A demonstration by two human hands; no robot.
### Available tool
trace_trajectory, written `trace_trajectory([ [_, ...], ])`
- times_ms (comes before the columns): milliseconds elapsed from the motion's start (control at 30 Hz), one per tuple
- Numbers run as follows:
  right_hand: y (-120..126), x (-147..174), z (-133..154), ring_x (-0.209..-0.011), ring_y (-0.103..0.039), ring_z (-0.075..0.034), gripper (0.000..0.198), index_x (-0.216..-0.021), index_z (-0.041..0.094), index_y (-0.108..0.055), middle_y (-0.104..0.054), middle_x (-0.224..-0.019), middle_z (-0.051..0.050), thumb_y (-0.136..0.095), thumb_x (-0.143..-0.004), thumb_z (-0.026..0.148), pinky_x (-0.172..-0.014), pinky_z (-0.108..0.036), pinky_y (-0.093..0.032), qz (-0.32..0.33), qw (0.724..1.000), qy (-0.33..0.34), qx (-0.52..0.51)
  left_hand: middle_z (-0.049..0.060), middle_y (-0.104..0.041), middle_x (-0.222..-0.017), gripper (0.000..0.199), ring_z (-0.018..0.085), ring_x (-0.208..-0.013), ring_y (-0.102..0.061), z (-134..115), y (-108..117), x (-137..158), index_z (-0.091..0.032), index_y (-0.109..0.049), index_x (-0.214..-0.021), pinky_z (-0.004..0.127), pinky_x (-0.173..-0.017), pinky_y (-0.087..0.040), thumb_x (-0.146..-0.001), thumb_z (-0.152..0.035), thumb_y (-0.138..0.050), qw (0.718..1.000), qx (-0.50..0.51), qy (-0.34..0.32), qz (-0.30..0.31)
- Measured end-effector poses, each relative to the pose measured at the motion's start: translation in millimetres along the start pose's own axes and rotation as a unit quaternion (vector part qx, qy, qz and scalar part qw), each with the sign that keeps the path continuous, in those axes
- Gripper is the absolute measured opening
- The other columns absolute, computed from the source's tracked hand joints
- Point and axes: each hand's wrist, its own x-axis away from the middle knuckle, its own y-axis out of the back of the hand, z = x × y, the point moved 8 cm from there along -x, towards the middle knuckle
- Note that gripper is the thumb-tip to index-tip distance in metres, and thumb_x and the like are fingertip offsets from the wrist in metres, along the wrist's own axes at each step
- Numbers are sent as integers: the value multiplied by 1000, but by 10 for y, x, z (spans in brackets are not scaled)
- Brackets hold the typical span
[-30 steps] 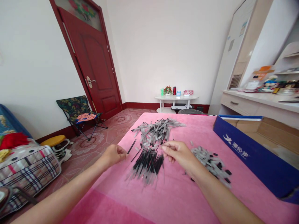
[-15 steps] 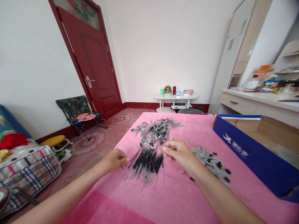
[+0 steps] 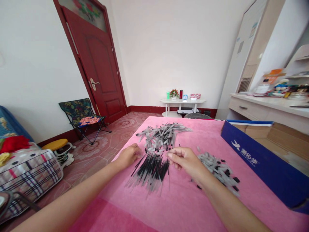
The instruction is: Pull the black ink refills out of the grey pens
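Note:
My left hand [image 3: 131, 155] is over the pink cloth, at the upper left of a bundle of black pen refills [image 3: 151, 169]. Its fingertips are smeared by motion, so I cannot see what they hold, if anything. To the right of the refills my right hand [image 3: 181, 158] is closed in a pinch. A small dark tip shows above its knuckles, but what the fingers grip is too small to make out. Beyond both hands lies a loose heap of clear pens with black ends [image 3: 164, 137]. A heap of short translucent pen parts with black ends [image 3: 217, 169] lies right of my right forearm.
A pink cloth [image 3: 178, 206] covers the table. On its right side stands an open blue cardboard box [image 3: 256, 161]. Farther off are a low white table [image 3: 182, 101], a folding chair [image 3: 83, 112], a red door [image 3: 94, 64] and a white counter [image 3: 265, 103].
My left hand has moved forward and to the right, along the left side of the refills. My right hand stays in nearly the same place, still pinched.

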Motion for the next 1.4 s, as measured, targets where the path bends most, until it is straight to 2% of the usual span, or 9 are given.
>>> trace_trajectory([
  [100,-6,2,15,-42,-43,-5,24,-62,13,-55,-53,-53,1,-54,-73,34,-41,-17,-32,-2,1000,-2,3,6,-61,-82,15,15,-76,-54,105,52,15,-16,-64,-78,23,-69,-39,-69,-13,-52,1000,-19,15,3],
  [200,-24,9,28,-42,-43,-6,23,-60,13,-55,-53,-52,1,-55,-72,33,-41,-17,-32,-4,1000,-14,1,6,-62,-71,10,15,-66,-56,334,114,32,-14,-60,-73,23,-61,-39,-71,-21,-53,995,14,98,-26],
  [300,-51,16,51,-42,-43,-6,23,-60,14,-54,-53,-52,1,-55,-71,33,-41,-18,-32,-2,1000,-16,-5,2,-59,-61,22,13,-51,-54,476,64,38,-14,-53,-90,22,-51,-40,-74,-29,-50,973,149,165,-58],
  [367,-62,18,58,-42,-43,-6,24,-58,14,-54,-52,-51,2,-55,-71,34,-41,-18,-32,-1,1000,-14,-7,-1,-56,-59,32,12,-48,-53,439,-24,0,-15,-47,-102,22,-48,-41,-75,-33,-48,952,252,161,-66],
  [433,-61,19,49,-42,-43,-6,24,-58,15,-53,-52,-51,2,-56,-70,35,-41,-18,-32,1,1000,-14,-7,-1,-56,-62,36,12,-51,-53,336,-84,-66,-14,-47,-105,22,-49,-41,-75,-34,-48,945,292,132,-70],
  [633,-1,15,9,-42,-43,-6,21,-62,14,-55,-53,-53,2,-55,-72,33,-41,-18,-31,-3,1000,-10,-2,4,-61,-71,23,14,-63,-51,144,-145,-253,-12,-65,-85,24,-61,-39,-70,-25,-52,986,134,82,-54],
  [900,-22,23,15,-42,-43,-6,23,-62,14,-55,-53,-53,2,-54,-72,34,-41,-18,-31,0,1000,-8,5,1,-59,-68,35,12,-58,-50,206,-257,-325,-12,-63,-94,21,-54,-37,-63,-27,-60,986,147,77,3],
  [1267,-18,-1,-39,-42,-43,-6,25,-61,14,-56,-55,-55,1,-55,-73,36,-40,-18,-31,6,1000,-5,11,-1,-52,-59,10,11,-57,-47,111,-213,-367,-14,-61,-67,20,-55,-33,-61,-20,-57,990,126,63,15],
  [1400,0,3,-33,-42,-43,-6,24,-61,14,-55,-54,-54,1,-55,-72,35,-41,-18,-32,2,1000,-4,7,-1,-51,-55,11,11,-55,-46,87,-211,-345,-13,-61,-65,20,-53,-32,-62,-23,-58,988,140,66,17],
])
